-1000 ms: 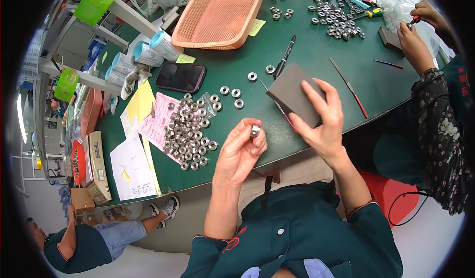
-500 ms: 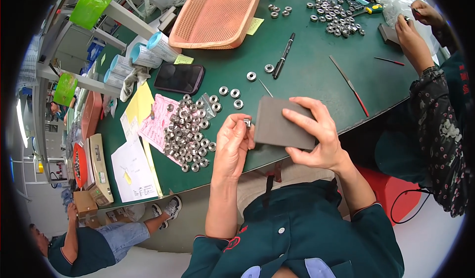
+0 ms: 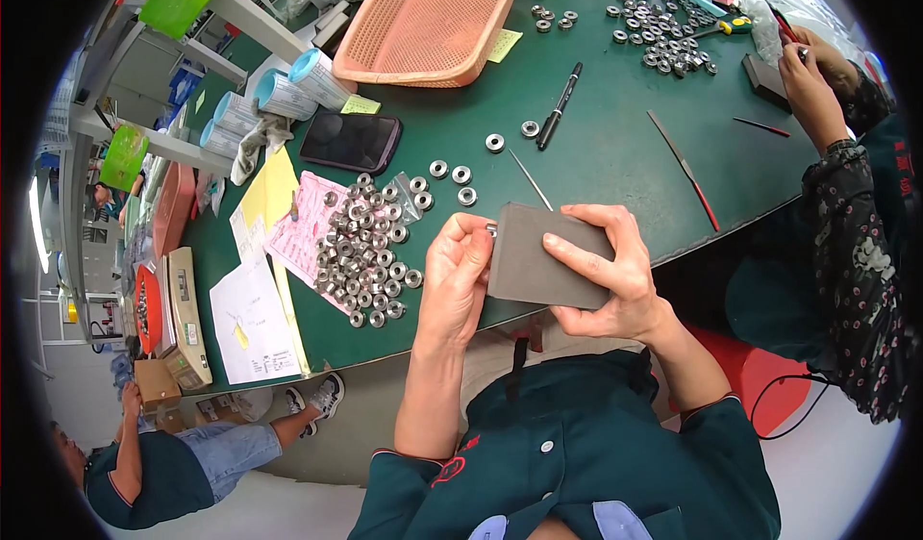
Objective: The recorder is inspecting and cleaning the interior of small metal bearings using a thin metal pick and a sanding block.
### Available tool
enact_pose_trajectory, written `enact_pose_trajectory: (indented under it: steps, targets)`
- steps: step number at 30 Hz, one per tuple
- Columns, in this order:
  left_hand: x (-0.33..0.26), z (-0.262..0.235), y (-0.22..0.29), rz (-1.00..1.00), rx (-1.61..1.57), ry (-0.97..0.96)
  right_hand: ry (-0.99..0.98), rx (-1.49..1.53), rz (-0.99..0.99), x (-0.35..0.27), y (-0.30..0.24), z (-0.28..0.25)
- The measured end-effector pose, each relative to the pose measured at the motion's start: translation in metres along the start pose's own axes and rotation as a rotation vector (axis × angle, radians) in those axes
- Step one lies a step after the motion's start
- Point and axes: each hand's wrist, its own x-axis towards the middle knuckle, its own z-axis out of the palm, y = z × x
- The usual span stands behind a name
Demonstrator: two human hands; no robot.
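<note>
My right hand [image 3: 611, 266] grips a dark grey rectangular block [image 3: 548, 256], fingers spread over its top face and thumb along its lower edge. Against the block's left edge, my left hand [image 3: 460, 266] pinches a small shiny metal ring [image 3: 491, 229], mostly hidden by fingers and block. To the left, a pile of similar metal rings [image 3: 361, 261] rests partly on pink paper [image 3: 300, 225]. A few loose rings [image 3: 461, 175] lie beyond my left hand. A thin metal needle-like tool [image 3: 529, 179] points toward the block's far edge.
Beyond lie a black pen [image 3: 560, 107], a phone [image 3: 350, 142] and an orange basket [image 3: 423, 67]. A red-handled file [image 3: 685, 170] lies to the right. At far right, a co-worker's hands [image 3: 812, 78] work near another grey block [image 3: 766, 82] and more rings [image 3: 663, 35]. A scale [image 3: 185, 319] stands left.
The block has come down and left against my left fingers, covering more of the ring. The co-worker's hands have shifted, and a red-handled tool now shows there.
</note>
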Motion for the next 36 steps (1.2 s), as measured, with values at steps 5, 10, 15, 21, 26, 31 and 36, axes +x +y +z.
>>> enact_pose_trajectory:
  steps: [5, 10, 15, 21, 26, 31, 36]
  targets:
    - [0.000, -0.004, -0.003, 0.004, 0.009, -0.027, -0.032, -0.014, -0.005, 0.000, -0.002, -0.002]
    - [-0.003, -0.003, -0.003, 0.024, 0.022, -0.040, 0.014, -0.001, 0.019, 0.002, 0.001, -0.001]
    - [-0.004, -0.007, -0.006, 0.029, 0.019, -0.047, -0.012, 0.034, 0.025, -0.001, 0.003, 0.000]
    - [-0.006, -0.009, -0.006, 0.044, 0.023, -0.037, -0.025, 0.031, -0.006, 0.000, 0.000, 0.000]
    - [-0.006, -0.002, -0.002, 0.030, -0.004, 0.021, -0.069, 0.038, -0.035, 0.000, -0.006, 0.001]
    - [-0.011, -0.005, -0.001, 0.040, 0.000, -0.051, -0.026, -0.022, -0.019, 0.005, -0.003, -0.003]
    - [-0.012, -0.006, -0.002, 0.053, 0.025, -0.058, -0.021, -0.076, -0.017, 0.004, 0.001, -0.006]
